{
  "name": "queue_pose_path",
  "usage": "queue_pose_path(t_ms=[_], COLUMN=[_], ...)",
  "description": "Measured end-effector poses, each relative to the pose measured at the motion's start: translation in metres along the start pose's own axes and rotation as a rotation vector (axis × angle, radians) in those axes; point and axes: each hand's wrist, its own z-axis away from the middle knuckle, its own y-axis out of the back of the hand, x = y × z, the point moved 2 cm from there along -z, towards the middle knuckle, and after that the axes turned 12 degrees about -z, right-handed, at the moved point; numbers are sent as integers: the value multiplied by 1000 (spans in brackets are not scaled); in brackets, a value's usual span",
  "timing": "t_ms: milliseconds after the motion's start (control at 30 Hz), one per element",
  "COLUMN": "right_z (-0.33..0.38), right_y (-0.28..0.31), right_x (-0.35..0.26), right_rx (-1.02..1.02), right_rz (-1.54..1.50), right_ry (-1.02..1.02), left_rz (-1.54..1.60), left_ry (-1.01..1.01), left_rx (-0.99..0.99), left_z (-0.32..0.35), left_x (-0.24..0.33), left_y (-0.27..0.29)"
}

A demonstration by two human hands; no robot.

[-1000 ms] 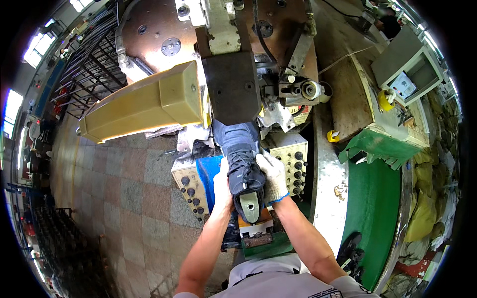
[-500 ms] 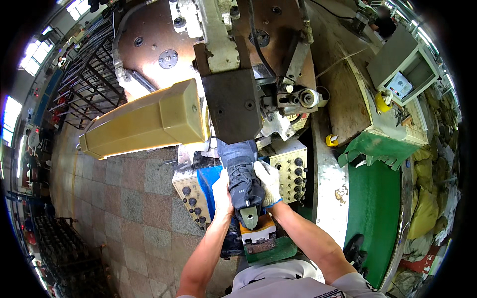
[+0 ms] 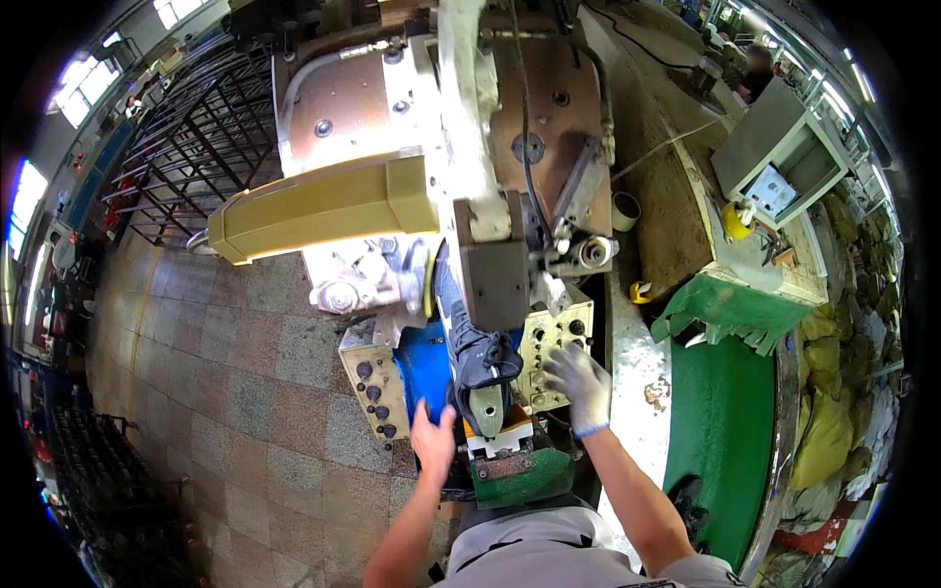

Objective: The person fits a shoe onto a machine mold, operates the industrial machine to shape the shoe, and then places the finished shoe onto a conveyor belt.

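Observation:
A dark blue-black lace-up shoe (image 3: pixel 480 355) points away from me in the machine, its toe end partly hidden by a dark metal block (image 3: pixel 495 284). From its heel opening sticks out a grey-green shoe last (image 3: pixel 486 412) with a hole in it. My left hand (image 3: pixel 432 443) is just left of the heel, thumb and fingers apart, holding nothing. Whether a fingertip touches the shoe I cannot tell. On my right hand (image 3: pixel 584 388) is a white work glove with a blue cuff; it hovers open beside the right control box (image 3: pixel 555 333), clear of the shoe.
A long yellow-tan cover (image 3: pixel 323 208) juts out to the left of the machine. The left control box (image 3: pixel 372 377) carries several black knobs. Below the last sits a green-painted bracket (image 3: pixel 524 478). A workbench with a green cloth (image 3: pixel 720 312) stands at right, metal racks (image 3: pixel 196 147) at far left.
Both hands have let go of the shoe: the right moved out to the right, the left back and down. The shoe stays under the block, and the view has shifted.

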Motion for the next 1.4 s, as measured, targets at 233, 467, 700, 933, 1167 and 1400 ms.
queue_pose_path(t_ms=[233, 467, 700, 933, 1167, 1400], right_z=[63, 58, 66, 113, 101, 62], right_y=[95, 92, 81, 11, 5, 181], right_x=[-12, -24, -44, -65, -15, -144], right_rx=[228, 110, -39, -317, -314, -10], right_rz=[69, 43, -27, 147, -303, -33], right_ry=[17, 3, -49, -59, -240, -10], left_rz=[146, 41, 223, 637, 775, 158], left_ry=[104, -59, 100, 191, 133, -217], left_rx=[-118, -230, -484, -438, -654, 313], left_z=[66, 31, 48, 91, 107, 95], left_x=[-83, -98, -42, 23, 117, 185], left_y=[-106, -88, 84, 218, 101, 105])
